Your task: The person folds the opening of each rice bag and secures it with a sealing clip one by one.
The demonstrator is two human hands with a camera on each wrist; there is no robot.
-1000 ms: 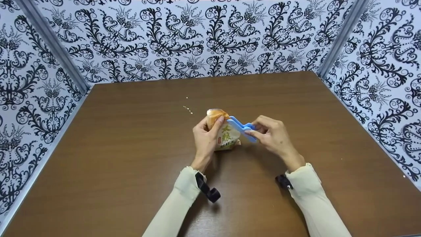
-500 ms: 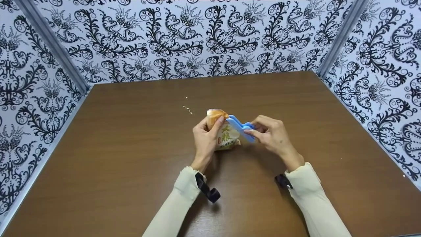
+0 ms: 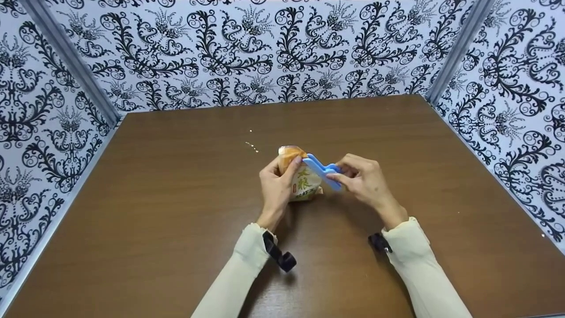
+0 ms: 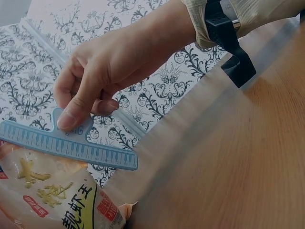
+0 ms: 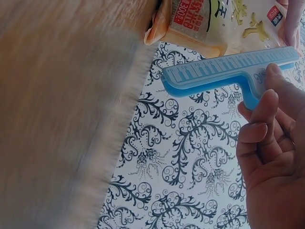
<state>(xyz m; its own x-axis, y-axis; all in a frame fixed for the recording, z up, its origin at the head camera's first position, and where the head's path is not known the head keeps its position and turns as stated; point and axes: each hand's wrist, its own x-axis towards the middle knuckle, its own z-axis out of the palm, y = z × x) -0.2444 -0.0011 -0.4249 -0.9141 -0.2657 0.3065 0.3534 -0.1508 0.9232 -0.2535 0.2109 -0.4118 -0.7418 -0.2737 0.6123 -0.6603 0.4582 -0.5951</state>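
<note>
In the head view my left hand point(image 3: 276, 181) grips the folded top of a plastic food bag point(image 3: 304, 183) with orange and cream colours and printed characters. My right hand point(image 3: 364, 179) pinches the handles of a blue bag clip point(image 3: 321, 171) between thumb and fingers. The clip's two long bars stand apart at the bag's upper right edge. Both wrist views show the ruler-marked bar of the clip point(image 4: 71, 145) along the bag's top. Whether bag film lies between the bars cannot be told. My left fingers point(image 5: 291, 21) appear at the bag's far end in the right wrist view.
The brown wooden table point(image 3: 167, 198) extends around the hands. Several small pale crumbs point(image 3: 251, 145) lie beyond the bag to the left. Walls point(image 3: 247, 48) with black-and-white scrollwork stand behind and at both sides. Black wrist cameras point(image 3: 280, 256) sit on the wrists.
The clip has shifted slightly left toward my left thumb at the bag's top, and its bars look a little closer together. My left hand and the bag have hardly moved.
</note>
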